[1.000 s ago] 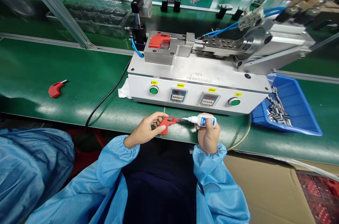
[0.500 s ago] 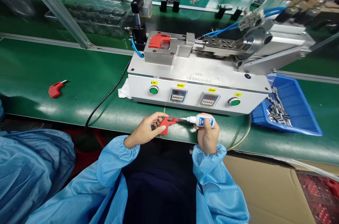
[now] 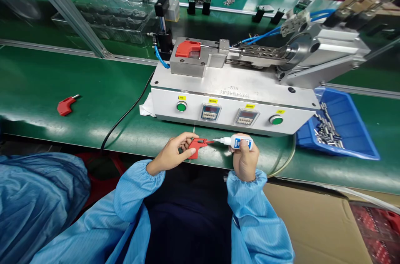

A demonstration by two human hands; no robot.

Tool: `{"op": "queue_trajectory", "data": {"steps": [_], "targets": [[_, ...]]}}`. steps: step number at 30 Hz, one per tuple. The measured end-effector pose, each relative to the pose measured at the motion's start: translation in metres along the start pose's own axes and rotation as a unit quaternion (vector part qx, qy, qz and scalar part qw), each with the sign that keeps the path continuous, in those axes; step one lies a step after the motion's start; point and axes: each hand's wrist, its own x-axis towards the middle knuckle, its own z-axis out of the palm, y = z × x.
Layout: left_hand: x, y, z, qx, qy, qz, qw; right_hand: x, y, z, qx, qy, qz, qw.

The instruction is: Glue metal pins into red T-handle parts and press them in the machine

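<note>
Between the thumb and fingers of my left hand (image 3: 171, 151) is a red pistol-shaped plastic part (image 3: 196, 147), its thin stem pointing right. My right hand (image 3: 246, 159) grips a small white glue bottle (image 3: 240, 142) with a blue label, tipped on its side. The bottle's fine nozzle meets or nearly meets the end of the stem; I cannot tell whether they touch. Just beyond my hands stands a bench machine (image 3: 234, 105) with green buttons and two counters. Another red part (image 3: 188, 48) sits in the metal fixture on top of it.
A third red part (image 3: 66, 105) with a metal pin lies on the green bench (image 3: 37, 80) at left. At right, a blue bin (image 3: 359, 130) holds metal pins (image 3: 328, 130). A black cable (image 3: 125, 114) crosses the bench edge. A co-worker's blue sleeve (image 3: 40, 197) is at lower left.
Both hands, the red part and the glue bottle keep the same positions. Only a slight shift of the camera view shows.
</note>
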Motion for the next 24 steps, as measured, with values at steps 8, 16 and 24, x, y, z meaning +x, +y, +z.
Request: {"op": "queue_trajectory", "data": {"steps": [8,16,24], "targets": [[-0.0005,0.0013,0.0002,-0.003,0.000,0.000,1.000,0.0000,-0.0014,0.0001,0.005,0.001,0.004,1.000],[-0.0011,-0.0014,-0.0004,-0.010,0.001,-0.008,1.000,0.0003,-0.0002,0.0000,0.006,0.005,0.003,1.000],[0.0010,-0.0036,-0.0020,-0.036,-0.007,-0.009,0.999,0.0013,-0.0022,-0.0009,0.029,0.000,0.027,0.999]]}}
